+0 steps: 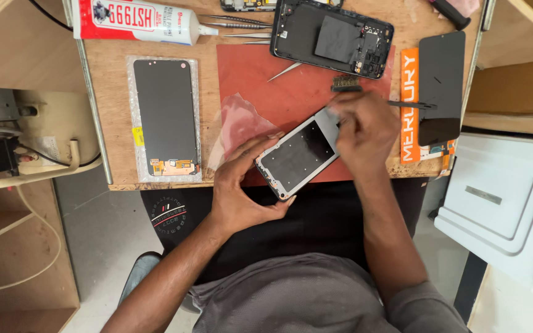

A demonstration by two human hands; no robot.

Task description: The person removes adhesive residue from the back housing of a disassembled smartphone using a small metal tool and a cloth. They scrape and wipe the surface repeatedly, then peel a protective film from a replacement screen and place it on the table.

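Observation:
My left hand grips the near end of a phone frame, a bare mid-frame with a dark inner plate, held tilted over the table's front edge. My right hand rests on the frame's far end, fingers pinched on a small grey piece, perhaps film or a wipe, pressed against the top corner. A small brush lies just beyond my right hand on the red work mat.
A new display panel in clear wrap lies on the left of the table. An opened phone body lies at the back, tweezers and a glue tube beside it. A black screen lies right. A clear film rests on the mat.

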